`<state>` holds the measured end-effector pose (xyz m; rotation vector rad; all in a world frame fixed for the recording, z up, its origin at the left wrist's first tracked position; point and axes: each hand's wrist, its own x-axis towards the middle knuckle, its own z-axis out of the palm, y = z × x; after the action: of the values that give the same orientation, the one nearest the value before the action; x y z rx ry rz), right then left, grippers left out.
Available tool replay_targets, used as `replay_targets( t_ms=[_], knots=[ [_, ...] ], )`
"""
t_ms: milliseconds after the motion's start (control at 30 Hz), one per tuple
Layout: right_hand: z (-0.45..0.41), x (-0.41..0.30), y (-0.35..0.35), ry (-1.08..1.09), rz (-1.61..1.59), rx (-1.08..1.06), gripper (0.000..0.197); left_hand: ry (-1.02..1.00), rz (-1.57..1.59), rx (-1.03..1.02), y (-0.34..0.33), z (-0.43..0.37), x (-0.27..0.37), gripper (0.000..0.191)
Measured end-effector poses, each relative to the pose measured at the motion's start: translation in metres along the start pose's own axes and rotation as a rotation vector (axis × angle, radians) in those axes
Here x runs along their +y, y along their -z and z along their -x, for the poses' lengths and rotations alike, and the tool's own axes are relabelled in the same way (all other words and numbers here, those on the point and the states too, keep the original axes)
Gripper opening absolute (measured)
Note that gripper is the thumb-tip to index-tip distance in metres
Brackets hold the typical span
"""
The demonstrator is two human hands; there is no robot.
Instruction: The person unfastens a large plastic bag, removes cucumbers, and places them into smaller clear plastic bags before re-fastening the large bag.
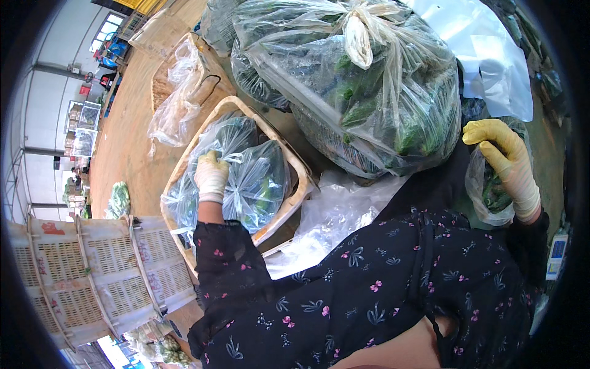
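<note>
My left hand, in a white and yellow work glove, is closed on the gathered top of a clear plastic bag of green vegetables. That bag lies with other such bags inside a worn tan crate. My right hand, gloved the same way, is raised at the right, fingers curled and apart from the thumb, with nothing seen between them. Below and behind it is a small clear bag of green vegetables. A large knotted clear bag of green vegetables fills the upper middle.
Loose clear plastic film lies beside the crate. A second crate with crumpled plastic stands beyond it. Stacked white slatted crates are at lower left, a bagged leafy vegetable on the floor. Plastic sheeting hangs at upper right.
</note>
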<state>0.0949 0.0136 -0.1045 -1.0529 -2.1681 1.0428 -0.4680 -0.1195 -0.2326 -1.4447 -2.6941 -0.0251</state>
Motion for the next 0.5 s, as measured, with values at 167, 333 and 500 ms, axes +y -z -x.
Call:
replay_targets(
  t_ms=[167, 333, 500],
  knots=[
    [-0.006, 0.01, -0.004, -0.018, -0.161, 0.016, 0.017, -0.158, 0.011, 0.367, 0.012, -0.029, 0.034, 0.048],
    [-0.009, 0.003, -0.009, 0.014, -0.134, -0.008, 0.017, -0.185, 0.138, 0.102, -0.04, -0.095, 0.004, 0.061],
    [-0.003, 0.012, -0.009, -0.069, -0.135, 0.06, 0.017, 0.079, 0.018, 0.002, -0.058, -0.068, 0.062, 0.05]
  ],
)
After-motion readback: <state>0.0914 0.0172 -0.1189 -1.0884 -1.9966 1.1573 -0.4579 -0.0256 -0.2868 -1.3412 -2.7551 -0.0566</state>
